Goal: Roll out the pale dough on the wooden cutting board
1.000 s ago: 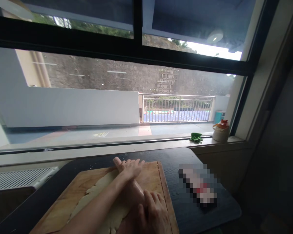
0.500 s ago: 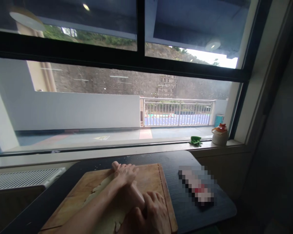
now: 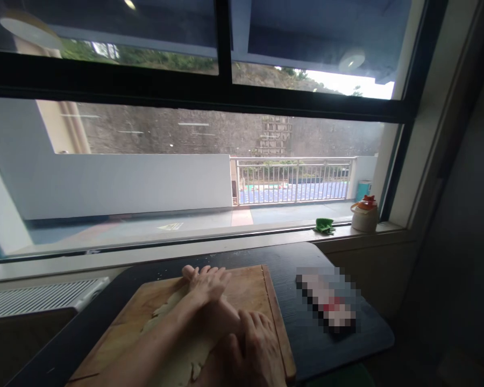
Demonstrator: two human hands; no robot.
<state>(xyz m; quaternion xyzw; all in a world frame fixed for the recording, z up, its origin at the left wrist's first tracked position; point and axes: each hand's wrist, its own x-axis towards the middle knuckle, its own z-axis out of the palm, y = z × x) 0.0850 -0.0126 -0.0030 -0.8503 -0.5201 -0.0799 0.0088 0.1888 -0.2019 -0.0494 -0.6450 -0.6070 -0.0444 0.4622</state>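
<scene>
A pale wooden rolling pin (image 3: 226, 317) lies slantwise over the cutting board (image 3: 246, 285). My left hand (image 3: 207, 285) is closed over its far part, and the pin's end pokes out past the fingers. At the near end, my right hand (image 3: 258, 344) curls its fingers round the pin. Beneath the pin and my left forearm spreads a flat sheet of dough (image 3: 167, 306) with ragged edges; my arms hide much of it.
The board rests on a dark table (image 3: 290, 301) with a rounded corner. A blurred-out flat object (image 3: 326, 301) lies on the right. On the windowsill stand a bottle with an orange top (image 3: 364, 215) and a crumpled green item (image 3: 324, 226). A radiator (image 3: 40, 298) is at left.
Both hands stay on the rolling pin, with only a slight shift in their position. The view has moved slightly. Nothing has been let go or picked up.
</scene>
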